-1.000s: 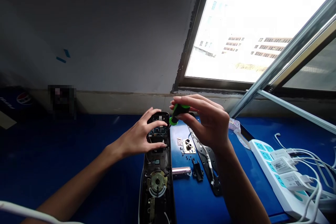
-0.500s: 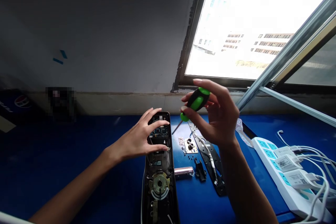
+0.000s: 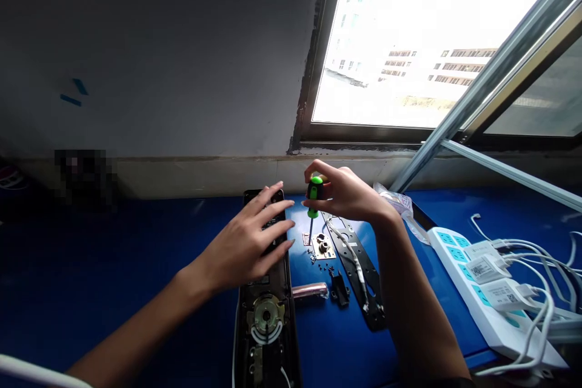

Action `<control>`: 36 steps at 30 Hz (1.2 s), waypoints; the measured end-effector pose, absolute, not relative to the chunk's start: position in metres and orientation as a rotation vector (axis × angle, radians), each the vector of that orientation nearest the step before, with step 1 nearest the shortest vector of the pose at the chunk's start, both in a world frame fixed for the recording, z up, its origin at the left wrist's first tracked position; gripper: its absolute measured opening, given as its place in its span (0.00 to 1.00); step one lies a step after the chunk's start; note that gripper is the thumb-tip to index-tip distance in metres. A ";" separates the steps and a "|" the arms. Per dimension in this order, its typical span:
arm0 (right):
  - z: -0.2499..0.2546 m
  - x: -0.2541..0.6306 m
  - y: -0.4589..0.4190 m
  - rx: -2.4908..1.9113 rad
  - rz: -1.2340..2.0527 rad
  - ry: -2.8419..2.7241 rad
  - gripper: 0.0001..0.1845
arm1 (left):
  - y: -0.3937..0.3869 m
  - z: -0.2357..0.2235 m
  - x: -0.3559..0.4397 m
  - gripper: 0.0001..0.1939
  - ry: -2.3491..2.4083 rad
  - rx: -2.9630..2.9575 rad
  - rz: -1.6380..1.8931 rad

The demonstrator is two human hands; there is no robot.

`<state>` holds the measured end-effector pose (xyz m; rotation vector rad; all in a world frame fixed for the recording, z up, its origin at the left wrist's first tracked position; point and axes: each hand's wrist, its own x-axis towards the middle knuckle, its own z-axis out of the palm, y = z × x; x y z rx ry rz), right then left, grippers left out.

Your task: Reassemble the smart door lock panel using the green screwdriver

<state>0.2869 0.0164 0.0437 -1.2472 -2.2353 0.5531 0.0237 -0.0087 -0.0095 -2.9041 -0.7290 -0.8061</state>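
Blue workbench (image 3: 354, 351) beneath a bright window (image 3: 391, 42); white power strip (image 3: 482, 297) on it.

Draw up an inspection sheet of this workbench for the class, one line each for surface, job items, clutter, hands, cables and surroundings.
Surface: blue bench top.
Job items: opened door lock panel under the left hand; green-and-black screwdriver held tip-down in the right hand, above a small metal plate.
Clutter: loose screws, pinkish metal cylinder, black slotted plate.
Hands: left spread open, right gripping the handle.
Cables: white leads from chargers in a power strip.
Surroundings: grey wall, window with a metal frame.
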 end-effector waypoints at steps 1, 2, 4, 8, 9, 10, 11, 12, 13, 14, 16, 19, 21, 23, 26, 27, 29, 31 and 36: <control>0.042 0.286 0.018 -1.239 0.564 -2.254 0.19 | -0.009 -0.010 0.027 0.16 -0.677 -2.914 -0.765; 0.041 0.285 0.019 -1.234 0.568 -2.270 0.19 | -0.009 -0.011 0.030 0.15 -0.643 -2.922 -0.727; 0.040 0.283 0.019 -1.237 0.561 -2.294 0.18 | -0.009 -0.013 0.033 0.15 -0.612 -2.939 -0.680; 0.040 0.282 0.019 -1.245 0.535 -2.293 0.18 | -0.008 -0.015 0.035 0.15 -0.608 -2.960 -0.643; 0.040 0.282 0.019 -1.243 0.538 -2.289 0.18 | -0.008 -0.015 0.035 0.15 -0.611 -2.963 -0.639; 0.040 0.282 0.019 -1.242 0.541 -2.287 0.18 | -0.008 -0.015 0.035 0.15 -0.615 -2.965 -0.637; 0.040 0.283 0.019 -1.243 0.543 -2.287 0.18 | -0.008 -0.014 0.034 0.15 -0.618 -2.969 -0.638; 0.040 0.283 0.019 -1.245 0.542 -2.291 0.18 | -0.009 -0.014 0.034 0.15 -0.621 -2.972 -0.641; 0.039 0.283 0.020 -1.246 0.534 -2.298 0.18 | -0.009 -0.014 0.034 0.15 -0.622 -2.974 -0.645; 0.039 0.283 0.020 -1.247 0.520 -2.307 0.18 | -0.009 -0.013 0.034 0.15 -0.624 -2.974 -0.645; 0.038 0.283 0.021 -1.249 0.477 -2.323 0.18 | -0.009 -0.013 0.034 0.15 -0.631 -2.968 -0.639; 0.038 0.283 0.022 -1.253 0.438 -2.309 0.19 | -0.008 -0.014 0.034 0.15 -0.628 -2.958 -0.637; 0.039 0.283 0.022 -1.245 0.441 -2.293 0.19 | -0.008 -0.015 0.034 0.15 -0.610 -2.955 -0.664; 0.042 0.283 0.020 -1.217 0.421 -2.280 0.19 | -0.007 -0.016 0.034 0.14 -0.601 -2.956 -0.711; 0.048 0.281 0.014 -1.133 0.361 -2.215 0.17 | -0.006 -0.016 0.032 0.13 -0.633 -2.967 -0.821; 0.050 0.280 0.012 -1.105 0.341 -2.179 0.17 | -0.005 -0.015 0.030 0.12 -0.655 -2.974 -0.861; 0.054 0.278 0.007 -1.059 0.297 -2.092 0.16 | -0.003 -0.013 0.027 0.12 -0.699 -2.994 -0.935; 0.058 0.275 0.002 -1.001 0.272 -1.999 0.17 | -0.002 -0.010 0.023 0.14 -0.730 -3.018 -0.983; 0.066 0.267 -0.012 -0.782 0.287 -1.719 0.19 | -0.002 -0.004 0.016 0.18 -0.747 -3.083 -1.037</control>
